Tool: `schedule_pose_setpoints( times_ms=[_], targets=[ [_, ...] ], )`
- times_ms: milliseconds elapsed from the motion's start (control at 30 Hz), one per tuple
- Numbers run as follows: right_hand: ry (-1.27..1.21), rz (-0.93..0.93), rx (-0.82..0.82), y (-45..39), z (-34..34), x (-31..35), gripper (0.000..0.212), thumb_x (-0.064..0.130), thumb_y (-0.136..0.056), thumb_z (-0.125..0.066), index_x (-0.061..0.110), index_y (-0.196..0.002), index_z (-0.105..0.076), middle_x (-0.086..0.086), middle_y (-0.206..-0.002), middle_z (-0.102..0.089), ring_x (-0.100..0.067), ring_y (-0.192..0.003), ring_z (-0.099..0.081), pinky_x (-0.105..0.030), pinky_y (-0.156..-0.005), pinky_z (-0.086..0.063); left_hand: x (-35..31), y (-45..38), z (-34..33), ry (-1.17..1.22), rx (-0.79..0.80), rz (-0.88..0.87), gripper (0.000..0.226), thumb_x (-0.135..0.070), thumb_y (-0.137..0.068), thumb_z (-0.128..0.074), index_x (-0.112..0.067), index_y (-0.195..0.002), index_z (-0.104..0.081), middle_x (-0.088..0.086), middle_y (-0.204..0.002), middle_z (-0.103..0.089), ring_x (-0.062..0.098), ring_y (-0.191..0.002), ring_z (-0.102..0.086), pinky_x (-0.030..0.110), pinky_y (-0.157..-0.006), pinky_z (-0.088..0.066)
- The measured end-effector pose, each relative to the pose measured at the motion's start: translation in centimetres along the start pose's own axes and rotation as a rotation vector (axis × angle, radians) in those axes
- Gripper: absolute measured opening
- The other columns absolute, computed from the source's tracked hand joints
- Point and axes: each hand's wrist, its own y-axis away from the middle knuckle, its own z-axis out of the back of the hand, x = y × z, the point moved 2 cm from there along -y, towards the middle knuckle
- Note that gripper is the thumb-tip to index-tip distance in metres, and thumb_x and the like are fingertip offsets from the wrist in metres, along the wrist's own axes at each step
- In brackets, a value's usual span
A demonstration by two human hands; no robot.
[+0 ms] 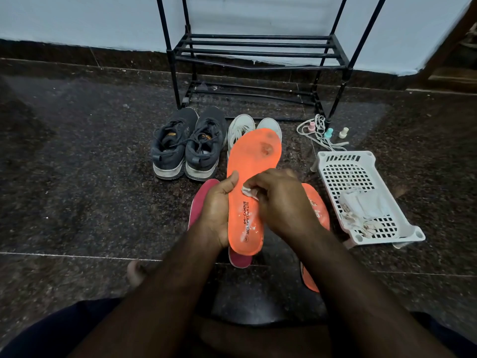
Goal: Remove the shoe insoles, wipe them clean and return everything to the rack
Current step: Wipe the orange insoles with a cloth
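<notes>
**Insole held over the floor, wiped with a wad**

The left hand [218, 210] grips the orange insole [251, 187] by its left edge, in front of the rack [258, 50]. The right hand [281, 200] pinches a white wad [249, 192] against it. Print reads "CAMPUS". Bare floor [77, 164] lies left of the rack; a basket [361, 192] sits right.

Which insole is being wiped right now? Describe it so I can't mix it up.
Start at the black shoe rack, then come down past the two pairs of shoes to the hands. It is the orange insole held upright in the left hand; unlike the other orange insole on the floor, it shows printed lettering.
</notes>
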Motion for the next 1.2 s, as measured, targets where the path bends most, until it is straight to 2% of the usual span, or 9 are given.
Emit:
schedule_pose_setpoints(
  times_ms=[100, 233, 400, 567, 733, 800, 933, 1033, 1200],
  targets=[
    [0.119, 0.027, 0.072, -0.1, -0.1, 0.3, 0.02, 0.013, -0.083, -0.063, 0.022, -0.096, -0.075, 0.0, -0.088, -0.071, -0.028, -0.089, -0.057, -0.037, -0.084, -0.038, 0.0, -0.1, 0.1, 0.0, -0.026, -0.006, 0.049, -0.042, -0.096, -0.046, -0.002, -0.111, -0.071, 0.019, -0.107, -0.071, 0.033, -0.094, -0.067, 0.045, -0.093, -0.047],
    [-0.072, -0.098, 0.192, 0.1, -0.2, 0.6, 0.021, 0.008, -0.083, -0.065, 0.024, -0.094, -0.073, 0.004, -0.094, -0.07, -0.015, -0.093, -0.061, -0.034, -0.084, -0.047, -0.1, -0.2, 0.0, -0.022, -0.062, -0.01, 0.052, -0.044, -0.1, -0.041, -0.001, -0.112, -0.067, 0.019, -0.092, -0.073, 0.031, -0.079, -0.071, 0.038, -0.077, -0.058],
    [-0.154, -0.155, 0.31, 0.8, 0.5, 1.2, 0.02, 0.008, -0.085, -0.065, 0.025, -0.09, -0.075, 0.01, -0.09, -0.072, -0.007, -0.087, -0.064, -0.025, -0.079, -0.048, -0.3, -0.3, -0.1, -0.034, -0.104, -0.058, 0.054, -0.041, -0.102, -0.04, 0.003, -0.105, -0.069, 0.022, -0.098, -0.073, 0.033, -0.081, -0.073, 0.043, -0.089, -0.052],
    [-0.136, -0.095, 0.123, 0.7, 0.3, 1.5, 0.022, 0.003, -0.08, -0.063, 0.021, -0.089, -0.073, 0.003, -0.088, -0.067, -0.013, -0.088, -0.059, -0.03, -0.081, -0.044, -0.4, 0.2, -0.3, 0.006, -0.09, -0.043, 0.052, -0.04, -0.102, -0.041, 0.004, -0.114, -0.066, 0.022, -0.105, -0.072, 0.033, -0.088, -0.073, 0.043, -0.092, -0.053],
    [-0.141, -0.104, 0.203, 1.6, -1.0, 2.4, 0.019, 0.01, -0.084, -0.066, 0.021, -0.095, -0.076, 0.003, -0.094, -0.072, -0.014, -0.092, -0.063, -0.029, -0.084, -0.046, -1.3, 0.0, 0.0, -0.046, -0.163, -0.007, 0.062, -0.043, -0.103, -0.037, 0.009, -0.135, -0.048, 0.033, -0.123, -0.06, 0.039, -0.104, -0.06, 0.045, -0.104, -0.042],
    [-0.186, -0.132, 0.242, 1.8, -0.7, 2.4, 0.018, 0.011, -0.086, -0.067, 0.022, -0.095, -0.077, 0.005, -0.09, -0.074, -0.006, -0.086, -0.064, -0.021, -0.08, -0.046, -2.2, -0.5, 0.0, -0.048, -0.202, -0.03, 0.055, -0.038, -0.106, -0.031, 0.009, -0.131, -0.046, 0.037, -0.107, -0.063, 0.041, -0.102, -0.057, 0.043, -0.099, -0.04],
    [-0.341, -0.254, 0.23, 1.4, 0.1, 1.6, 0.019, 0.009, -0.084, -0.067, 0.025, -0.09, -0.076, 0.017, -0.074, -0.068, 0.002, -0.067, -0.061, -0.021, -0.069, -0.047, -1.3, 0.2, -0.2, -0.021, -0.157, -0.011, 0.064, -0.045, -0.101, -0.04, 0.009, -0.13, -0.056, 0.029, -0.131, -0.06, 0.037, -0.106, -0.063, 0.046, -0.106, -0.043],
    [-0.29, -0.209, 0.17, 1.0, 0.2, 1.7, 0.021, 0.014, -0.084, -0.069, 0.025, -0.101, -0.076, 0.011, -0.092, -0.071, -0.004, -0.082, -0.064, -0.027, -0.08, -0.051, -0.7, 0.3, -0.2, 0.023, -0.095, -0.041, 0.056, -0.044, -0.1, -0.039, 0.004, -0.113, -0.064, 0.022, -0.103, -0.072, 0.032, -0.084, -0.072, 0.041, -0.088, -0.055],
    [-0.279, -0.182, 0.358, 0.8, 0.6, 1.1, 0.024, 0.016, -0.089, -0.067, 0.027, -0.11, -0.074, 0.006, -0.103, -0.064, -0.008, -0.098, -0.059, -0.032, -0.094, -0.048, -0.8, 0.2, -0.1, -0.011, -0.079, -0.026, 0.058, -0.046, -0.099, -0.039, 0.003, -0.118, -0.064, 0.02, -0.106, -0.07, 0.033, -0.088, -0.071, 0.041, -0.089, -0.054]
  ],
)
